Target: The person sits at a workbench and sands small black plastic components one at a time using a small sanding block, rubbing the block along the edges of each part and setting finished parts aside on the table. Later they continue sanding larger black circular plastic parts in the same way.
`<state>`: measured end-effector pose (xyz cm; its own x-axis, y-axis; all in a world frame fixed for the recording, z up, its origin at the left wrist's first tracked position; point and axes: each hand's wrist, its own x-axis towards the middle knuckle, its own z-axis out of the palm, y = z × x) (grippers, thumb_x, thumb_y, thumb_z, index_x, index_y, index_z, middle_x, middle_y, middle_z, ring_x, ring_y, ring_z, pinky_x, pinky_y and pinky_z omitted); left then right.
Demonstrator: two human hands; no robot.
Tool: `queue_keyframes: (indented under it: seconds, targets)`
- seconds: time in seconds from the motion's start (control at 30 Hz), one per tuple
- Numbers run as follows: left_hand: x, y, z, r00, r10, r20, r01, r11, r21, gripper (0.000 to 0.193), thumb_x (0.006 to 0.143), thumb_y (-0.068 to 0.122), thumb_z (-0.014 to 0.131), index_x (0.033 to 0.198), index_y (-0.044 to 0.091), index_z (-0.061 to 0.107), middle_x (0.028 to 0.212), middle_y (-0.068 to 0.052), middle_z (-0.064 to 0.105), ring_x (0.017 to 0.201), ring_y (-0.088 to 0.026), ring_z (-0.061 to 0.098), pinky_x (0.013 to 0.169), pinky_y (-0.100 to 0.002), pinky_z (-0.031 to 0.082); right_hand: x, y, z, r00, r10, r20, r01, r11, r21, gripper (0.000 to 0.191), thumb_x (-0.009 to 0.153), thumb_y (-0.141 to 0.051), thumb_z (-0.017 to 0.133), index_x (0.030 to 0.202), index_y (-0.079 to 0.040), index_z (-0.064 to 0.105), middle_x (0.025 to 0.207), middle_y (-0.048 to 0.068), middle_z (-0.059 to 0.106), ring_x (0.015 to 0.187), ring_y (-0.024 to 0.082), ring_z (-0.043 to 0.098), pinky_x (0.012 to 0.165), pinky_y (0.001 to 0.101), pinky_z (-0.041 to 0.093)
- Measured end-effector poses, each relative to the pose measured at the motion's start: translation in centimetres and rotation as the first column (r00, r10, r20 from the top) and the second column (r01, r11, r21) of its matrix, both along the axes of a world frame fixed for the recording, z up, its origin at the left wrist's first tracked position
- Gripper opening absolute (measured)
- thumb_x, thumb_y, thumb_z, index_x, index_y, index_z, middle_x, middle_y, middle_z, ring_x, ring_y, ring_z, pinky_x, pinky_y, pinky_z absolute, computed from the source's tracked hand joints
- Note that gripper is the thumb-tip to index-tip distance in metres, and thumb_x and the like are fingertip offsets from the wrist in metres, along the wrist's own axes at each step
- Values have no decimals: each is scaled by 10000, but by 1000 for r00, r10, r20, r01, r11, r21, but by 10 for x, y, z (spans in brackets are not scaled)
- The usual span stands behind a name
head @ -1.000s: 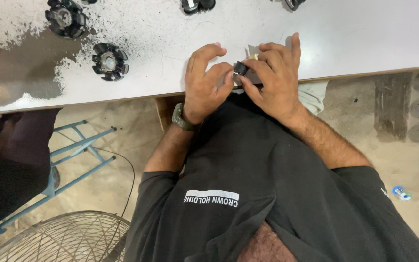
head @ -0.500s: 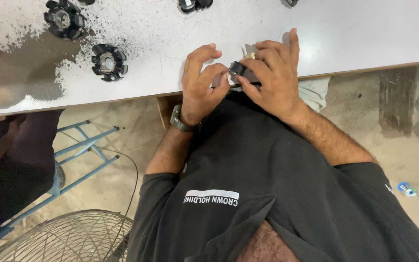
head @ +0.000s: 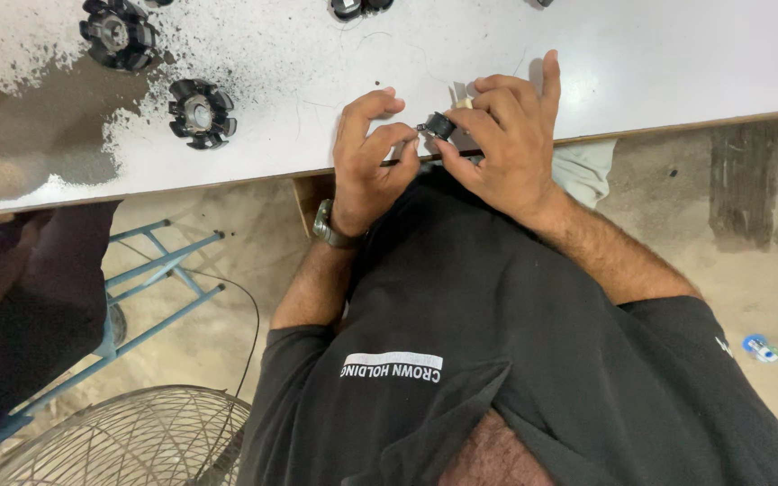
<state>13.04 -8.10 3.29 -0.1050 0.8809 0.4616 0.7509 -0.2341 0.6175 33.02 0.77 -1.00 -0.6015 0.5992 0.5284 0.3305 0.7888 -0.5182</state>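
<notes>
Your left hand [head: 366, 157] and right hand [head: 506, 144] both pinch the small black part [head: 438, 126] over the counter [head: 677, 63]; fitting it needs steady fingers.

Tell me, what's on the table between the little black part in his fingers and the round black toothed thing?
In the head view, only bare white table with dark speckles lies between the small black part and the toothed black ring, besides the left hand.

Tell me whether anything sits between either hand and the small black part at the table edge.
Nothing visible does. The left hand and right hand both pinch the small black part directly with their fingers, above the white table edge.
</notes>
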Motion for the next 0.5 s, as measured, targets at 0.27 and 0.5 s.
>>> queue_keyframes:
  seconds: [0.27,0.5]
  targets:
    - [4,6,4,1000,-18,9,18,1000,14,213,820,-30,816,988,59,720,1275,-103,609,1285,-304,606,1037,-437,549,2,-1,5,1000,22,12,-23,1000,11,321,886,-249,893,1145,-130,746,1082,41,562,1279,270,570,1274,698,55]
    - [0,-4,2,1000,27,0,-27,1000,11,213,800,-41,800,963,61,709,1266,-112,610,1242,-303,620,1008,-431,555,-1,0,-2,1000,-4,-14,4,1000,22,299,921,-268,899,1100,-104,724,1112,51,584,1276,267,570,1270,704,53]
